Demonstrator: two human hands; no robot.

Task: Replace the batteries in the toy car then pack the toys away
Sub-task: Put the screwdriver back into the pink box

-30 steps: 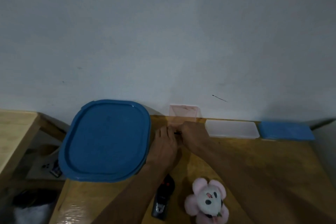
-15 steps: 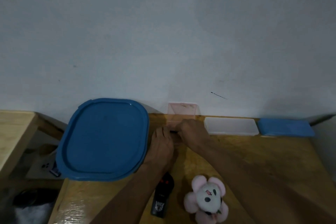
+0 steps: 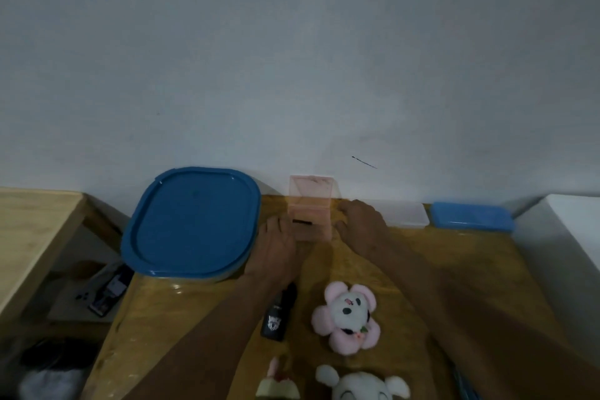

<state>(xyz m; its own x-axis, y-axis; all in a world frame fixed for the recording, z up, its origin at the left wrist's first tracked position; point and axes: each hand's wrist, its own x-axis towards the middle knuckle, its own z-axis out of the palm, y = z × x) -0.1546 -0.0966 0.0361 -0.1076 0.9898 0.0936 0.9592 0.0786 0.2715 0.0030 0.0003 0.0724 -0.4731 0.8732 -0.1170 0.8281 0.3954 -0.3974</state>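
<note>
Against a pale grey wall (image 3: 292, 58) stands a yellowish wooden bench (image 3: 487, 269), its top glossy and dimly lit. A short dark mark (image 3: 364, 162) scores the wall above it. Left of the bench is a second, paler wooden table (image 3: 32, 227), and between the two, lower down, lies a dark flat gadget (image 3: 108, 292). A white surface (image 3: 574, 230) borders the bench on the right.

Four containers line the back edge. One is a big tub with a blue lid (image 3: 194, 224) and one a small pink box (image 3: 311, 209), its lid standing open against the wall. The others are a shallow clear box (image 3: 407, 216) and a flat blue box (image 3: 472, 221). A small dark thing (image 3: 302, 221) lies in the pink box; what it is cannot be told.

Two hands flank the pink box. The left hand (image 3: 276, 247) lies at its left side with fingers (image 3: 274, 226) fairly straight and holding nothing. The right hand (image 3: 360, 227) sits at its right side, knuckles up, and whether its fingers grip the box cannot be told.

One black toy car (image 3: 279, 313) lies on the bench on the near side of the left hand, partly under the forearm. It carries a white emblem on its near end, with no writing legible.

Three toys lie nearest the camera. They are a pink flower toy (image 3: 347, 315) with a white face, a white plush toy (image 3: 360, 386) and a small pink-and-cream toy (image 3: 277, 383) cut off by the frame's edge.
</note>
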